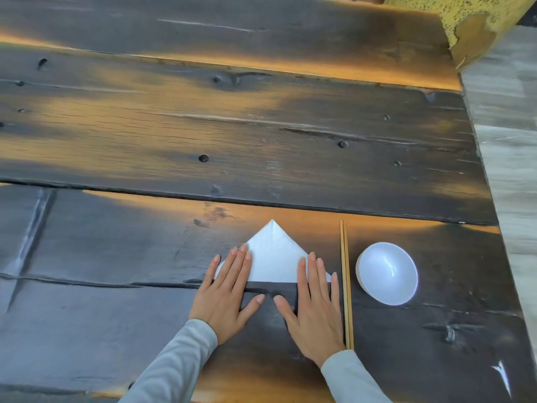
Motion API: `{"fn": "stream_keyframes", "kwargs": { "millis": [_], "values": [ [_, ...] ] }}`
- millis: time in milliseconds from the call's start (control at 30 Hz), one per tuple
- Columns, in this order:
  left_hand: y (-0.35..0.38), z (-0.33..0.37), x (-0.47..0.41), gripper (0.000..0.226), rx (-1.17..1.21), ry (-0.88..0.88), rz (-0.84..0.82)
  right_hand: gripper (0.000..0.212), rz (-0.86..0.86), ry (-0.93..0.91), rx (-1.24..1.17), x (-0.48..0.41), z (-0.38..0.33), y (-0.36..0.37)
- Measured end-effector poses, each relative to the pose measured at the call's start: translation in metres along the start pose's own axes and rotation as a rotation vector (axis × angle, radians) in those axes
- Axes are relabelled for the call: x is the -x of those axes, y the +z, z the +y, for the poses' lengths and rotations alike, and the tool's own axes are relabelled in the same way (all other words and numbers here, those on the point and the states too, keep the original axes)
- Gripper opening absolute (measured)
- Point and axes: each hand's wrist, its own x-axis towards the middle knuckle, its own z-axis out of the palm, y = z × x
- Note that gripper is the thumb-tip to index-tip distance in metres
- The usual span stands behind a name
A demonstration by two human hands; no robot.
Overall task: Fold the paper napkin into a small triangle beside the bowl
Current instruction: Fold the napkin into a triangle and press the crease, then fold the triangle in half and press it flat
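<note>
A white paper napkin (pixel 274 257) lies flat on the dark wooden table (pixel 203 135), folded into a triangle with its point facing away from me. My left hand (pixel 229 289) rests flat with its fingers spread over the triangle's left corner. My right hand (pixel 315 298) lies flat on the right corner, fingers spread too. Both corners are hidden under my fingers. To the right of the napkin stands a small white bowl (pixel 388 273), empty and upright.
A pair of wooden chopsticks (pixel 346 283) lies between the napkin and the bowl, running away from me, right beside my right hand. The table's right edge (pixel 494 199) borders a pale floor. A yellow post (pixel 465 27) stands at the far right corner.
</note>
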Motion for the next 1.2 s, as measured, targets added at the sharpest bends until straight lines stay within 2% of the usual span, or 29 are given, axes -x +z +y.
{"fn": "stream_keyframes", "kwargs": {
  "millis": [133,267,367,433,567,733,833,900,1033,1200],
  "values": [
    [0.001,0.001,0.001,0.082,-0.023,0.001,0.041,0.079,0.069,0.092,-0.099,-0.003,-0.008,-0.007],
    [0.002,0.010,0.007,0.074,-0.024,0.009,0.172,0.068,0.160,0.268,-0.232,-0.015,-0.003,-0.027],
    [0.000,0.024,0.012,0.065,0.065,-0.013,0.225,0.066,0.067,0.330,-0.226,-0.029,-0.001,-0.042],
    [-0.002,0.033,0.012,0.060,0.103,-0.025,0.213,0.058,-0.013,0.391,-0.331,-0.037,0.000,-0.050],
    [-0.005,0.038,0.007,0.060,0.132,-0.050,0.224,0.028,-0.068,0.425,-0.473,-0.040,-0.001,-0.062],
    [-0.003,0.032,-0.001,0.062,0.160,-0.014,0.258,0.018,-0.121,0.518,-0.768,-0.028,-0.006,-0.060],
    [-0.005,0.028,-0.005,0.064,0.171,0.011,0.283,0.030,-0.111,0.585,-1.009,-0.018,-0.012,-0.063],
    [-0.006,0.029,-0.006,0.061,0.213,0.009,0.316,0.040,-0.088,0.588,-1.115,-0.011,-0.017,-0.062],
    [-0.005,0.038,-0.005,0.038,0.353,0.058,0.389,0.049,-0.081,0.498,-1.254,-0.003,-0.027,-0.064],
    [-0.005,0.039,-0.002,0.025,0.425,0.092,0.409,0.019,-0.214,0.389,-1.235,0.002,-0.030,-0.071]
  ]
}}
